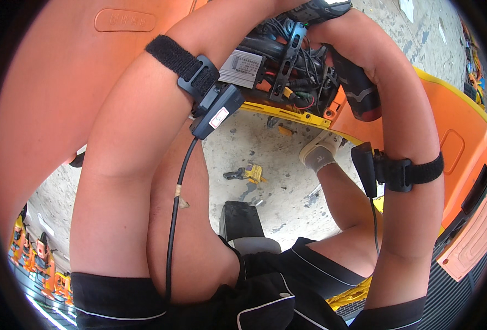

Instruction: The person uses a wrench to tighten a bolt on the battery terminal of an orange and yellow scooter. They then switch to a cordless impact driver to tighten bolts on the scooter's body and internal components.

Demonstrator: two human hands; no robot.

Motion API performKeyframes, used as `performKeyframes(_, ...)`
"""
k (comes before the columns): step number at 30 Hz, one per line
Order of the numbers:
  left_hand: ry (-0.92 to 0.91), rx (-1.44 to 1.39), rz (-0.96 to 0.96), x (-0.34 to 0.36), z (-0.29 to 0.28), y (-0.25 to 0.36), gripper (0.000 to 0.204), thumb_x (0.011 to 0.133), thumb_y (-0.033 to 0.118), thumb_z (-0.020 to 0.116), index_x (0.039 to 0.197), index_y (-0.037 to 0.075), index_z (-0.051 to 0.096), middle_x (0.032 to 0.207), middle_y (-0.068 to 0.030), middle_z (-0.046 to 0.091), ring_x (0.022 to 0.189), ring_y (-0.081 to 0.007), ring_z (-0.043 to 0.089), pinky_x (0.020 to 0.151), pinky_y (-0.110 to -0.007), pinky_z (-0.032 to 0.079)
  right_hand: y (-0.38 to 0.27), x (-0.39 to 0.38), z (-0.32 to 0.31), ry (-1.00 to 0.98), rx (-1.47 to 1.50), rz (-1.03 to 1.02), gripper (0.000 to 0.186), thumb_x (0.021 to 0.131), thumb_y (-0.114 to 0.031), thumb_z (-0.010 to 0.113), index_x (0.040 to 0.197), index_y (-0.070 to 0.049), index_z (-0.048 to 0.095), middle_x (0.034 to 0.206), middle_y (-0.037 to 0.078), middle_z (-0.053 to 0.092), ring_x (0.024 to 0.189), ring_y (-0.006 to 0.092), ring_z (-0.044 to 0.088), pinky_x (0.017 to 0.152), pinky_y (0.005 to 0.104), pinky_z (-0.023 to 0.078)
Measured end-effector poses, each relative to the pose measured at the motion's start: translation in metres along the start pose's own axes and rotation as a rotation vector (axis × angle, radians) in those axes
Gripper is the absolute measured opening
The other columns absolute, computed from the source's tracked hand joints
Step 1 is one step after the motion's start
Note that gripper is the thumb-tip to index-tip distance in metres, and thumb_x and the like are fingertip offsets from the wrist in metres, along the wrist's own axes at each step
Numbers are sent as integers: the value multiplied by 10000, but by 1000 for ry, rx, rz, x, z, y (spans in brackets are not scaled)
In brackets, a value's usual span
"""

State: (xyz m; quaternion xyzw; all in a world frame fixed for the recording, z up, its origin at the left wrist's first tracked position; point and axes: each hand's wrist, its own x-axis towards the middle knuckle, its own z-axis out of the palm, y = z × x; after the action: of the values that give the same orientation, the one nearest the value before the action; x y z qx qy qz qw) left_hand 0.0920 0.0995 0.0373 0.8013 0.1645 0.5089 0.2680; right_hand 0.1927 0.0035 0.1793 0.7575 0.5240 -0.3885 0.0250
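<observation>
Both my arms reach up into the open underside of an orange machine (62, 82). My right hand (347, 34) is closed around the handle of a black and dark red power drill (359, 91), whose head points into a bundle of black wires (301, 60) near the top edge. My left forearm (144, 126) crosses from lower left to the top centre. My left hand passes out of view at the top edge by the wires, so its grip cannot be seen. A silver controller box (249, 66) sits beside the black bracket (287, 55). Both forearms wear black strap-on sensors.
An orange body panel (458, 143) with yellow trim curves along the right. On the concrete floor (276, 203) below lie a small yellow and black tool (252, 173) and a black and grey stool (241, 223). My bent legs and a grey-socked foot (320, 153) fill the lower middle.
</observation>
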Motion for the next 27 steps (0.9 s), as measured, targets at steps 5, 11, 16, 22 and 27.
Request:
performKeyframes(5,-48,-315,-267,0,-6,18,214,968,99,496,872,13,666,871,-184,685,818,-285,670,755,-369,511,-3,-1,1,-8,2,4,145,744,-73,703,843,32,703,737,130,681,635,227,655,589,372,523)
performKeyframes(11,-117,-428,-417,9,-14,25,283,1020,156,478,941,6,704,888,-145,691,854,-219,658,798,-341,500,5,-2,-12,-102,34,-7,151,761,-133,671,803,1,728,716,133,699,636,241,680,586,369,521)
performKeyframes(16,16,-589,-747,0,-13,27,317,1041,241,501,945,35,722,887,-70,676,834,-171,618,799,-319,480,2,-1,-13,-97,-115,-14,209,794,-197,655,843,-19,754,759,137,732,692,261,716,640,383,544)
performKeyframes(22,132,-766,-1271,44,-33,74,263,991,329,591,981,89,699,918,-43,687,869,-167,621,853,-320,480,13,2,-20,-88,-209,16,274,809,-262,673,940,-49,786,848,160,763,774,277,743,724,399,570)
performKeyframes(27,432,-645,-1125,71,-99,196,450,974,241,518,1281,-87,541,1171,-210,676,1116,-304,637,1030,-424,489,28,27,2,-85,-7,-165,184,774,-135,624,839,21,695,723,125,691,595,250,659,566,390,522)
